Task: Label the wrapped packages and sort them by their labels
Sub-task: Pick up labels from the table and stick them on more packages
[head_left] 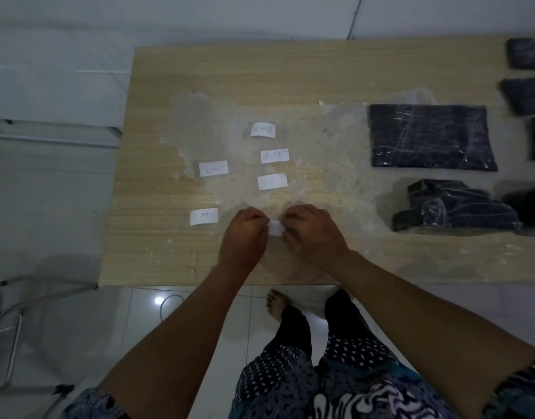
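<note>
Wrapped packages, six dark ones in view (some cut by the frame edge), lie at the table's right side. Five white labels lie loose at its middle. The left hand and right hand pinch a sixth label between them.

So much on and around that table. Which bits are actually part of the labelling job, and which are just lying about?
Part of the job:
- white label pinched between left hand and right hand
- five more labels lying on the table, e.g.
- dark wrapped packages, e.g.

Just lying about:
- metal chair on the floor
- thin cable behind the table
</note>
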Available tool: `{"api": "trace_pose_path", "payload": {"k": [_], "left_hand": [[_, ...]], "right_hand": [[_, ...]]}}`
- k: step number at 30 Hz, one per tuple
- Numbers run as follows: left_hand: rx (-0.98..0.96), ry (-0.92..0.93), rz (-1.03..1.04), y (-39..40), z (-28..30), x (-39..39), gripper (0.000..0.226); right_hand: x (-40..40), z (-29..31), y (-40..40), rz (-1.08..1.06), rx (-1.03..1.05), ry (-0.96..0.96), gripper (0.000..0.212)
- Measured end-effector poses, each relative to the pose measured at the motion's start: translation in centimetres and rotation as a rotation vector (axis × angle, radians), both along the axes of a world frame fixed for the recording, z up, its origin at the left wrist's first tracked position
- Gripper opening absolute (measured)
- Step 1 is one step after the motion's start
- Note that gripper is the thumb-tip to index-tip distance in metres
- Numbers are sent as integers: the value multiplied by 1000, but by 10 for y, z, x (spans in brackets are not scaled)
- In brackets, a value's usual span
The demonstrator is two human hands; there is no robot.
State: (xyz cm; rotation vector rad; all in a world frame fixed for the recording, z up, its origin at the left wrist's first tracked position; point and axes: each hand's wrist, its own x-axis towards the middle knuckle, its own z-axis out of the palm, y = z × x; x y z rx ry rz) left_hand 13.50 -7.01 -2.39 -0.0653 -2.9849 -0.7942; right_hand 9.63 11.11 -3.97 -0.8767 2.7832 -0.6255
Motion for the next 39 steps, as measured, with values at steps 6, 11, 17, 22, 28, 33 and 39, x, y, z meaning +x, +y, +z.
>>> {"api": "trace_pose_path", "payload": {"k": [6,11,17,22,28,33,39], "left_hand": [[274,-97,268,1,22,-18,21],[598,-336,443,0,46,-37,28],[556,-270,453,-6,62,-47,17],[595,-306,520,-7,69,-51,24],[936,-460,521,12,75,-53,16],[1037,-452,534,25,81,-61,8],[925,-353,403,50,95,-78,16]], "right_hand": [[-5,9,-3,-54,-93,-8,53],[-15,19,-16,-22,-66,203,48],[-26,35,-22,-163,-130,246,11],[-43,58,-23,-539,-351,-277,14],[-53,87,-27,-846,-824,-716,15],[-52,96,-16,-878,-899,-736,13],[-55,107,22,-916,-814,-354,44]]}}
